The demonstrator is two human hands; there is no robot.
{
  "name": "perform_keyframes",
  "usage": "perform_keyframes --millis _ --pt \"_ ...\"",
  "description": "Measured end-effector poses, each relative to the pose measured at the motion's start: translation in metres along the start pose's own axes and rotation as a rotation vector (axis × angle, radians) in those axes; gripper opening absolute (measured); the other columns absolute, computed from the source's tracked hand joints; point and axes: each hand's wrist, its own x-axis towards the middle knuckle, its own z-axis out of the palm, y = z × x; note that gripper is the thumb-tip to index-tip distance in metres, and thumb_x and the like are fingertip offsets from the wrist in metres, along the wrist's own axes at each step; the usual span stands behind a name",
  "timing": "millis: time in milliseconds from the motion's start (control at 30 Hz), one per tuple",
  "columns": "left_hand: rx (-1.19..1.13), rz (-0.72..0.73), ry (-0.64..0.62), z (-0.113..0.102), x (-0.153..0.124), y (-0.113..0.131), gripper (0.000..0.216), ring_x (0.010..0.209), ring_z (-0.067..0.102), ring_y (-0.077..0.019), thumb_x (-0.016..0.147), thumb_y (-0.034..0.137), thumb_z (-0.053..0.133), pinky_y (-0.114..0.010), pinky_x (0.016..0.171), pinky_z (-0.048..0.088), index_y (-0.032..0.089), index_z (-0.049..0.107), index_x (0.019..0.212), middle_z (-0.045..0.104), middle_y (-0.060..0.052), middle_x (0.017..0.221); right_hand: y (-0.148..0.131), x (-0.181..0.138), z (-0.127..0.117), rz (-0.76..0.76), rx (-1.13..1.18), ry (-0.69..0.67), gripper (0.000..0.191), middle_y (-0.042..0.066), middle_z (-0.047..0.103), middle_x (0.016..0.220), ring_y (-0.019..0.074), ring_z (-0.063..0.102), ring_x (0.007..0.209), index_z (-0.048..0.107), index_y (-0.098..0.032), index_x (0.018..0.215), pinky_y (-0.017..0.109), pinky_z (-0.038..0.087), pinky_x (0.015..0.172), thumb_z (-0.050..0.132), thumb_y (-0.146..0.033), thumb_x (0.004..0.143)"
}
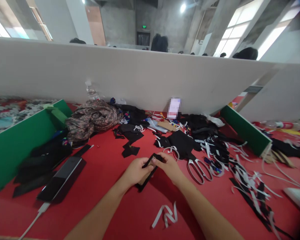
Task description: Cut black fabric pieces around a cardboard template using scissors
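Over the middle of the red table, my left hand (137, 171) and my right hand (168, 166) both grip a small black fabric piece (148, 181) with a tan inner part. My left fingers and thumb pinch it from the left side. At its upper end, my right thumb presses on it while the other fingers go behind. Some of the piece is hidden under my fingers. Scissors (200, 171) with pale handles lie to the right of my right hand. Loose white strips (166, 215) rest nearer to me, below the hands.
A black phone-like device (61, 178) with a white cable lies at left. Green dividers (247, 131) flank the table. Black fabric scraps (181, 143) and white trimmings (250, 183) spread along the back and right. A patterned cloth (92, 118) and bottle (91, 91) stand near the pale partition (130, 73).
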Motion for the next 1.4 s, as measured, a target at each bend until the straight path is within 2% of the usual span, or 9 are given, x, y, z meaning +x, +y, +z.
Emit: perform_keyframes --millis 200,400,567,833,933,1033,1133,1233,1400 --pt "-0.012 0.036 0.027 0.004 -0.001 -0.001 0.024 0.07 0.063 -0.02 0.071 0.034 0.058 -0.028 0.062 0.046 0.015 0.058 0.085 0.065 -0.004 0.078 0.0 -0.002 0.002 -0.077 -0.066 0.018 0.018 0.0 0.06 0.073 0.0142 0.054 0.069 0.06 -0.019 0.08 0.026 0.043 0.065 0.058 -0.036 0.076" --pt "-0.204 -0.113 -0.105 0.004 -0.003 0.002 0.042 0.073 0.065 -0.0217 0.072 0.046 0.057 -0.028 0.061 0.047 0.013 0.058 0.097 0.067 -0.009 0.083 -0.003 0.0 -0.001 -0.075 -0.054 0.044 0.023 0.0 0.06 0.071 0.0142 0.054 0.066 0.061 -0.017 0.078 0.026 0.043 0.063 0.062 -0.04 0.072" --pt "-0.326 -0.13 -0.019 0.008 -0.001 0.001 0.046 0.074 0.066 -0.0206 0.072 0.048 0.058 -0.029 0.063 0.049 0.013 0.056 0.102 0.067 -0.012 0.088 -0.002 0.001 -0.004 -0.061 -0.034 0.058 0.028 0.0 0.061 0.072 0.0149 0.055 0.067 0.061 -0.017 0.08 0.027 0.043 0.064 0.06 -0.043 0.072" --pt "-0.397 -0.019 0.047 0.017 0.004 -0.007 0.043 0.072 0.065 -0.0186 0.073 0.043 0.059 -0.033 0.071 0.05 0.012 0.057 0.102 0.066 -0.01 0.086 0.0 0.004 -0.006 -0.079 -0.323 0.195 0.027 -0.004 0.047 0.052 0.0112 0.042 0.05 0.054 -0.018 0.063 0.023 0.033 0.048 0.057 -0.042 0.073" --pt "-0.386 0.017 0.13 0.02 0.006 -0.011 0.043 0.069 0.064 -0.0166 0.073 0.043 0.059 -0.029 0.066 0.049 0.015 0.057 0.105 0.066 -0.007 0.085 -0.005 0.002 -0.004 -0.102 -0.34 0.265 0.021 -0.001 0.055 0.063 0.0141 0.049 0.058 0.057 -0.018 0.075 0.025 0.037 0.054 0.059 -0.039 0.073" --pt "-0.423 0.043 0.188 0.024 0.007 -0.013 0.043 0.069 0.062 -0.0146 0.074 0.042 0.058 -0.027 0.066 0.048 0.018 0.055 0.11 0.066 -0.005 0.087 -0.013 -0.005 0.002 -0.279 -0.454 0.374 0.017 0.003 0.058 0.081 0.0165 0.052 0.072 0.057 -0.019 0.086 0.028 0.041 0.066 0.056 -0.033 0.076" --pt "-0.438 0.105 0.188 0.028 0.006 -0.011 0.044 0.089 0.061 -0.0178 0.076 0.041 0.057 -0.029 0.081 0.045 0.02 0.054 0.115 0.065 -0.006 0.101 -0.019 -0.013 0.008 -0.378 -0.532 0.315 0.012 0.004 0.058 0.079 0.0164 0.053 0.074 0.058 -0.02 0.08 0.028 0.041 0.068 0.05 -0.028 0.081" --pt "-0.33 0.183 0.204 0.032 0.003 -0.007 0.047 0.114 0.048 -0.0205 0.078 0.038 0.054 -0.031 0.097 0.035 0.02 0.05 0.122 0.055 -0.007 0.122 -0.022 -0.016 0.013 -0.312 -0.504 0.307 0.011 0.003 0.06 0.076 0.0164 0.054 0.07 0.059 -0.02 0.078 0.028 0.042 0.065 0.05 -0.028 0.08" --pt "-0.03 0.287 0.233 0.033 -0.002 0.0 0.051 0.122 0.04 -0.0188 0.083 0.034 0.046 -0.031 0.103 0.025 0.023 0.038 0.132 0.045 -0.005 0.132 -0.024 -0.016 0.013 -0.197 -0.304 0.35 0.01 0.001 0.06 0.07 0.0154 0.055 0.065 0.056 -0.02 0.072 0.026 0.044 0.062 0.051 -0.027 0.077"
